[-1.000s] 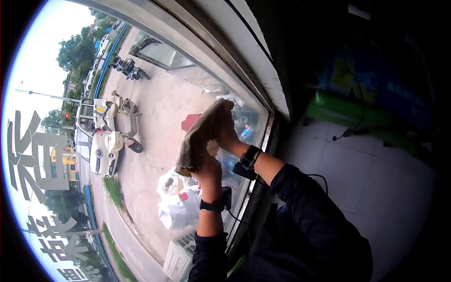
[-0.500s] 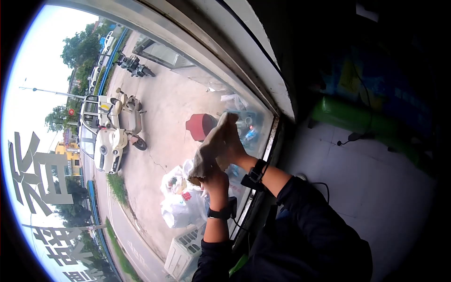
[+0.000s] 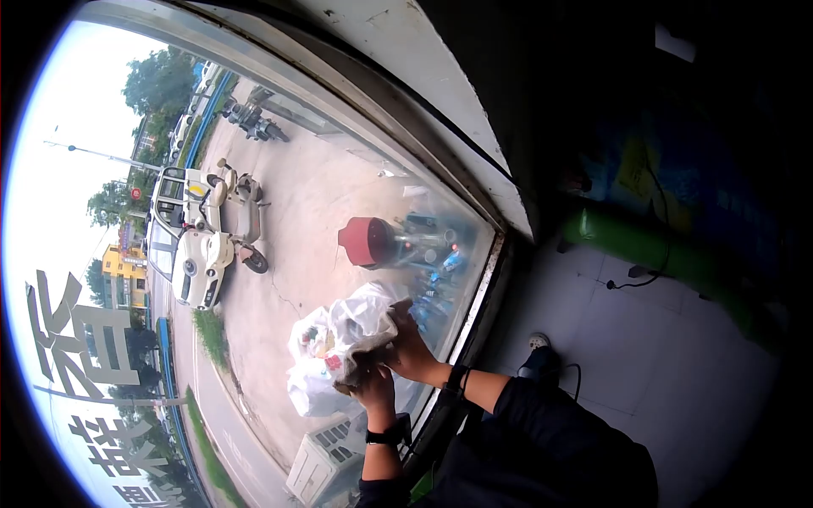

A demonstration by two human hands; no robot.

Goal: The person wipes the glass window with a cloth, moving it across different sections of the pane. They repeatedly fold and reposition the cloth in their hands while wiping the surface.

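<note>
A grey-brown cloth (image 3: 362, 362) is bunched between my two hands in front of the window glass. My left hand (image 3: 374, 391) is lower in the picture, with its fingers closed on the cloth's lower part. Just above and to the right, my right hand (image 3: 413, 351) grips the other end, its fingers partly hidden by the folds. Directly behind the cloth shows a bulging white plastic bag (image 3: 318, 389). Both wrists wear dark bands.
A red bucket-like container (image 3: 366, 241) and several plastic bottles (image 3: 436, 275) lie beyond the glass. A white outdoor unit (image 3: 318, 461) stands low in the picture. Scooters (image 3: 203, 262) are parked outside. Indoors, a green bench-like object (image 3: 627, 233) and a cable (image 3: 631, 282) are at right.
Both hands have moved down in the picture with the cloth, from beside the red container to in front of the white bag. The cloth is more bunched, and a shoe now shows on the floor.
</note>
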